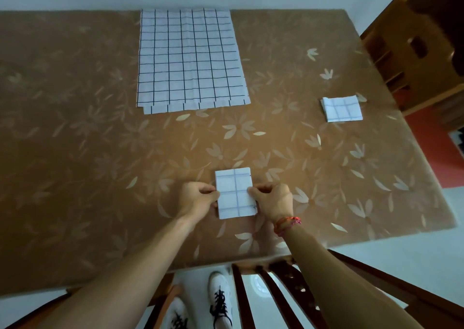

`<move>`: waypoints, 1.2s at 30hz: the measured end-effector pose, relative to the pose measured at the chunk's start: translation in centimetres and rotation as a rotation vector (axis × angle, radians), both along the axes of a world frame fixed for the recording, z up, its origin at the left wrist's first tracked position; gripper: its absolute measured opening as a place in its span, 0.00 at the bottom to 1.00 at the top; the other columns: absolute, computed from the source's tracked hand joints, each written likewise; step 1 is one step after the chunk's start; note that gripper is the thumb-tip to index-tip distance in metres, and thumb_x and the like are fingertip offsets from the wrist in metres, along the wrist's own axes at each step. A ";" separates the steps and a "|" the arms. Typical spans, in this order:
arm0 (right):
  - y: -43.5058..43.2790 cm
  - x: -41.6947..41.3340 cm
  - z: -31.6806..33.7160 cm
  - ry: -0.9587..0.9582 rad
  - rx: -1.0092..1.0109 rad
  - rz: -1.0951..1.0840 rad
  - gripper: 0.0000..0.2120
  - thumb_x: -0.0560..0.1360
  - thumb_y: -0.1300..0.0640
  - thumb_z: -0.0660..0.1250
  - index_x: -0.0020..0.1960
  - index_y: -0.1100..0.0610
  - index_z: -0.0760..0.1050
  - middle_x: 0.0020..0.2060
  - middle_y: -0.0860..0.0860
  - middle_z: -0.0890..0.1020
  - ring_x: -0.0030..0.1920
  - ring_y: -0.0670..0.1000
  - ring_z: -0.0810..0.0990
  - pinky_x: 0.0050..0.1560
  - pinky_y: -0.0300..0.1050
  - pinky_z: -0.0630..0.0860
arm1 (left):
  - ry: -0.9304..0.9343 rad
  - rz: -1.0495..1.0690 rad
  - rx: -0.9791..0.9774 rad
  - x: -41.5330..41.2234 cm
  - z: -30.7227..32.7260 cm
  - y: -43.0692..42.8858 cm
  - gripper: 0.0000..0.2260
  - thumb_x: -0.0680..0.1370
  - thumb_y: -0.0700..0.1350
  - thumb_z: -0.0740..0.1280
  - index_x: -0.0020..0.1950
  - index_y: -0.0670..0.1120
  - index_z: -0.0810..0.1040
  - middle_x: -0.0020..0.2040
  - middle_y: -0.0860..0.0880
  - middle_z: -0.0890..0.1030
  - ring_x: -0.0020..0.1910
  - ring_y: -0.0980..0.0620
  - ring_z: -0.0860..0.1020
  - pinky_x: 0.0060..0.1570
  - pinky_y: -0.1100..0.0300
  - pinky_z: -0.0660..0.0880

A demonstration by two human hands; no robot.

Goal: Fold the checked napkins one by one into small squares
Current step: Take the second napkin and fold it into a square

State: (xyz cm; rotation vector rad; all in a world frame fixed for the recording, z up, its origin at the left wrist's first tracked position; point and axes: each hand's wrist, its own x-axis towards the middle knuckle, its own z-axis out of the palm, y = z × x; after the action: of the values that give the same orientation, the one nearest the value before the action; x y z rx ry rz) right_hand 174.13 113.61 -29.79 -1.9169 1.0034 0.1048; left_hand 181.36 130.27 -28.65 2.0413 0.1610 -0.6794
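White checked napkins (190,59) (brown floral tablecloth (75,152))

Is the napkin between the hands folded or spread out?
Folded: the napkin shows as a small rectangle two checks wide, unlike the spread stack beyond. The left hand and right hand pinch its sides.

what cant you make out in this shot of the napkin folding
Head view, all three:
- Flat stack: napkin count, top one covers the rest.
- Small pile on the right: layer count, too small.
- Left hand and right hand: any fingers beneath the folded napkin, hidden by it.
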 end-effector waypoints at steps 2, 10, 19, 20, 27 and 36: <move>0.0 0.3 -0.1 0.010 -0.026 0.012 0.07 0.71 0.52 0.71 0.46 0.52 0.85 0.40 0.45 0.85 0.42 0.44 0.81 0.40 0.36 0.77 | -0.018 -0.031 0.018 0.3 -0.6 -0.1 0.03 0.72 0.36 0.72 0.40 0.42 0.84 0.32 0.48 0.83 0.29 0.56 0.81 0.25 0.68 0.70; 0.0 0.5 -0.8 0.036 -0.102 0.084 0.09 0.72 0.52 0.69 0.49 0.52 0.85 0.42 0.47 0.86 0.43 0.47 0.82 0.41 0.37 0.77 | -0.133 -0.116 0.103 0.7 -1.8 -0.3 0.02 0.72 0.38 0.73 0.40 0.42 0.85 0.31 0.49 0.83 0.30 0.55 0.81 0.32 0.65 0.75; 0.0 -0.2 -0.6 -0.093 -0.410 0.230 0.11 0.73 0.52 0.67 0.54 0.51 0.79 0.46 0.48 0.77 0.44 0.49 0.78 0.43 0.44 0.78 | -0.619 -0.433 0.200 0.2 -2.2 1.2 0.06 0.76 0.41 0.69 0.52 0.43 0.80 0.51 0.50 0.79 0.47 0.56 0.75 0.47 0.64 0.73; 0.2 -0.4 -0.9 -0.150 -0.497 0.305 0.13 0.73 0.53 0.66 0.57 0.53 0.78 0.50 0.49 0.76 0.47 0.50 0.76 0.45 0.47 0.78 | -0.737 -0.528 0.197 0.0 -2.7 1.5 0.07 0.78 0.40 0.67 0.55 0.41 0.79 0.55 0.49 0.78 0.53 0.53 0.75 0.54 0.59 0.73; 2.4 0.0 -3.1 -0.200 -0.773 0.892 0.27 0.79 0.52 0.53 0.74 0.63 0.61 0.74 0.60 0.61 0.75 0.58 0.59 0.72 0.54 0.62 | -0.844 -0.913 0.455 -0.4 -5.5 2.4 0.24 0.80 0.47 0.52 0.75 0.38 0.64 0.76 0.42 0.63 0.76 0.47 0.60 0.72 0.49 0.61; -0.2 -0.4 -3.9 0.068 -0.861 1.044 0.36 0.80 0.36 0.42 0.78 0.60 0.49 0.77 0.55 0.51 0.78 0.53 0.48 0.76 0.57 0.52 | -0.800 -1.079 0.606 0.6 -5.2 3.0 0.29 0.81 0.56 0.50 0.77 0.40 0.59 0.78 0.42 0.58 0.77 0.47 0.55 0.73 0.47 0.54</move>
State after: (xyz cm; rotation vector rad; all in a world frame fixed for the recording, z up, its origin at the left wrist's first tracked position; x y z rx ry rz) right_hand 173.73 113.45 -33.73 -3.0774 -0.0828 0.3761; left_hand 181.97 133.24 -33.85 2.7583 -1.4304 -0.3614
